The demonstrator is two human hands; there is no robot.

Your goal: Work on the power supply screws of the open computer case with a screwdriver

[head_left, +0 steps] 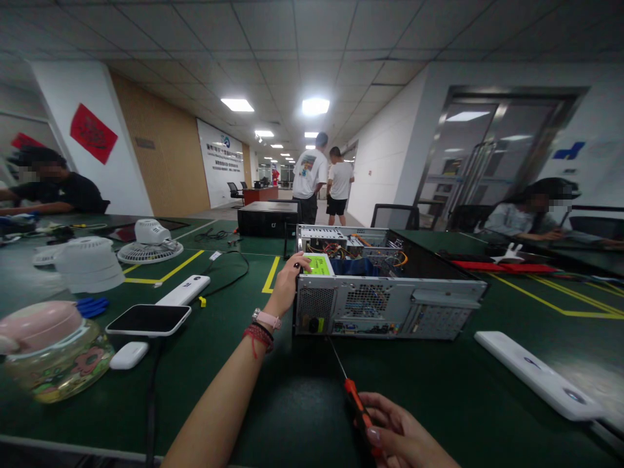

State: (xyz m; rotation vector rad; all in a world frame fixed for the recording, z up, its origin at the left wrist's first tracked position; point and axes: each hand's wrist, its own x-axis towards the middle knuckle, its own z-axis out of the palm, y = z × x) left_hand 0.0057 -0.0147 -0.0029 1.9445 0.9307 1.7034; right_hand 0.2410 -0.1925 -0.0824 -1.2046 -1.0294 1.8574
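Observation:
An opened desktop computer case [439, 299] lies on its side, with its rear panel facing me and its cables and inner parts showing. My left hand [291, 276] grips its near left corner, fingers curled over the power supply [319, 265], which carries a bright green label. In my right hand [397, 426] is a screwdriver [359, 404] with a red and black handle. Its thin shaft points up and left to the lower edge of the rear panel, below the power supply. Whether the tip touches a screw is too small to tell.
On the left of the green table [214, 390] are a pink-lidded bottle [58, 351], a phone [149, 320], an earbud case [129, 355], a power bank [184, 290] and a white fan [151, 244]. Another white device [536, 374] lies right. People sit at both sides; two stand behind.

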